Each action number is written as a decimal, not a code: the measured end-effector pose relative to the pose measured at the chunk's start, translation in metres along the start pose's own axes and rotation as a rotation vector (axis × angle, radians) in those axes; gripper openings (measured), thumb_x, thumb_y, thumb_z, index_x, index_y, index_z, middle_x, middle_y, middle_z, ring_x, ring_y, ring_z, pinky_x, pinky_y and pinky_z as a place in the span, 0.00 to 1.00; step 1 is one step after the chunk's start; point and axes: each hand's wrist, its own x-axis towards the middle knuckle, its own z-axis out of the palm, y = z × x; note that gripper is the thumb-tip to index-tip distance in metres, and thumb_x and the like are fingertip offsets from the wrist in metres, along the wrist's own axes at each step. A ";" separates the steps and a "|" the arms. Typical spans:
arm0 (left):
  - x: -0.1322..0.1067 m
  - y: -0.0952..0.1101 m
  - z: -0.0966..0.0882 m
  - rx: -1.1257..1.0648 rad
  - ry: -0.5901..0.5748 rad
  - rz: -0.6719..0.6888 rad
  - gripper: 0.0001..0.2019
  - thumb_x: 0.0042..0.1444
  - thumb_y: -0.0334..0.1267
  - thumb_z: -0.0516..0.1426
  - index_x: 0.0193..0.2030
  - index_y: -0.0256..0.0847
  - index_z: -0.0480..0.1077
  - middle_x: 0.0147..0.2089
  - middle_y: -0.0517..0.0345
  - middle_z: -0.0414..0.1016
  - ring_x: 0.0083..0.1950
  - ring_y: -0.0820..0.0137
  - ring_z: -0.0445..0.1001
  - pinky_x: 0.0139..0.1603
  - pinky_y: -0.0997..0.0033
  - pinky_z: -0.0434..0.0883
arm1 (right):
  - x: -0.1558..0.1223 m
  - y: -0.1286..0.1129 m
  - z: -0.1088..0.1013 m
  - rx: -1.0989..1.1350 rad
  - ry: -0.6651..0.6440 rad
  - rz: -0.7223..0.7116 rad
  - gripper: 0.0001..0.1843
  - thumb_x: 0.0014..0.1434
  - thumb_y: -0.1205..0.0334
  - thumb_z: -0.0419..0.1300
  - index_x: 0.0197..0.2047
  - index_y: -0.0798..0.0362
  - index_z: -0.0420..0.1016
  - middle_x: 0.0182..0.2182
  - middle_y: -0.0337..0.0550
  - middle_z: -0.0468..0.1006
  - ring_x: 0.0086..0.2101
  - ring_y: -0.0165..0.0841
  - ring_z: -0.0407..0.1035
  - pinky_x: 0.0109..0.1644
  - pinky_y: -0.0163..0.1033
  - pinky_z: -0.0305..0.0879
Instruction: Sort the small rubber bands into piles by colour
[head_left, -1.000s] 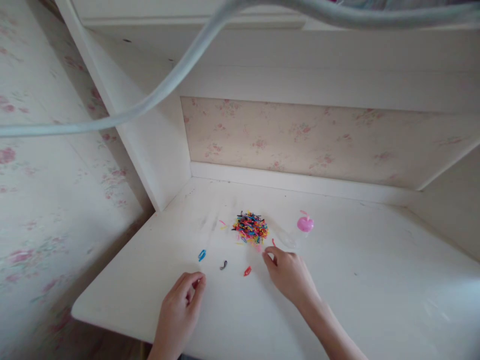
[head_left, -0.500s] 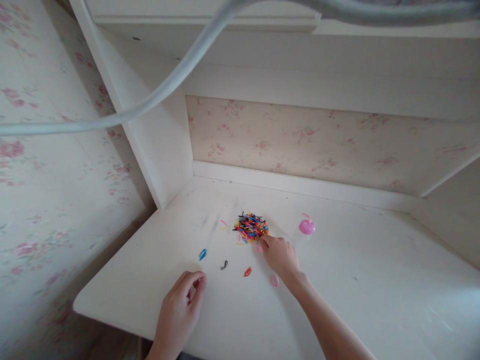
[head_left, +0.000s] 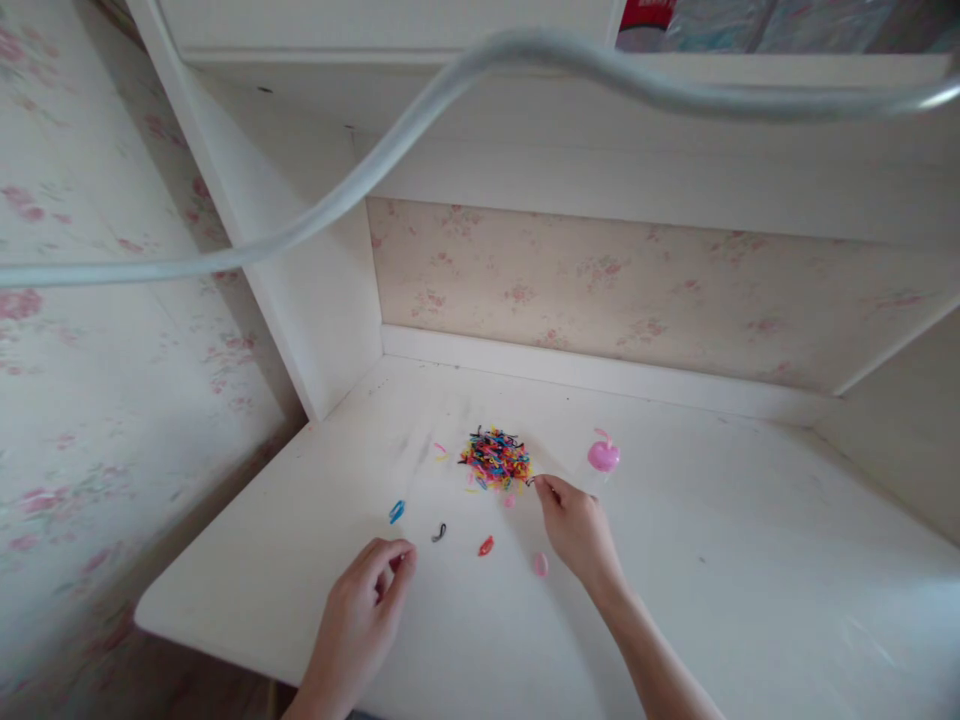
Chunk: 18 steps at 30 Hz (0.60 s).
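A heap of small multicoloured rubber bands (head_left: 496, 460) lies on the white desk. At its right edge my right hand (head_left: 574, 525) is closed in a pinch, with a small dark rubber band (head_left: 530, 481) showing at the fingertips. My left hand (head_left: 364, 600) rests low on the desk, thumb and forefinger pressed together; what they hold, if anything, is too small to name. Between the hands lie a blue bunch of bands (head_left: 397, 512), a black bunch (head_left: 439, 533), a red bunch (head_left: 487, 546) and a pink bunch (head_left: 541, 565).
A bright pink, rounded piece (head_left: 604, 456) sits right of the heap with something clear by it. A few stray bands (head_left: 440, 450) lie left of the heap. A pale cable (head_left: 360, 180) crosses the upper view in front of the white shelf unit (head_left: 525, 150). The desk (head_left: 225, 560) ends at the left.
My right hand has drawn back slightly from the heap, and a dark rubber band now shows at its fingertips. My left hand stays much the same. The camera view has shifted a little.
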 end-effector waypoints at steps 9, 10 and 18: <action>0.050 0.061 0.020 0.147 -0.216 0.202 0.12 0.61 0.38 0.48 0.36 0.45 0.73 0.36 0.59 0.76 0.36 0.71 0.74 0.39 0.73 0.67 | -0.037 0.002 -0.006 0.527 -0.040 0.172 0.30 0.60 0.39 0.48 0.38 0.59 0.77 0.15 0.31 0.56 0.17 0.25 0.50 0.20 0.31 0.44; 0.060 0.063 0.023 0.193 -0.230 0.227 0.11 0.61 0.37 0.49 0.36 0.45 0.73 0.36 0.59 0.76 0.36 0.70 0.75 0.39 0.73 0.67 | -0.039 0.004 -0.007 0.525 -0.027 0.163 0.30 0.60 0.40 0.49 0.39 0.59 0.77 0.15 0.32 0.59 0.17 0.26 0.52 0.20 0.30 0.45; 0.123 0.056 0.043 0.478 -0.311 0.313 0.12 0.60 0.34 0.50 0.39 0.47 0.75 0.43 0.57 0.75 0.40 0.68 0.75 0.38 0.70 0.67 | -0.031 0.016 -0.010 0.108 0.052 0.002 0.21 0.63 0.49 0.48 0.47 0.45 0.79 0.38 0.42 0.82 0.36 0.34 0.75 0.35 0.31 0.64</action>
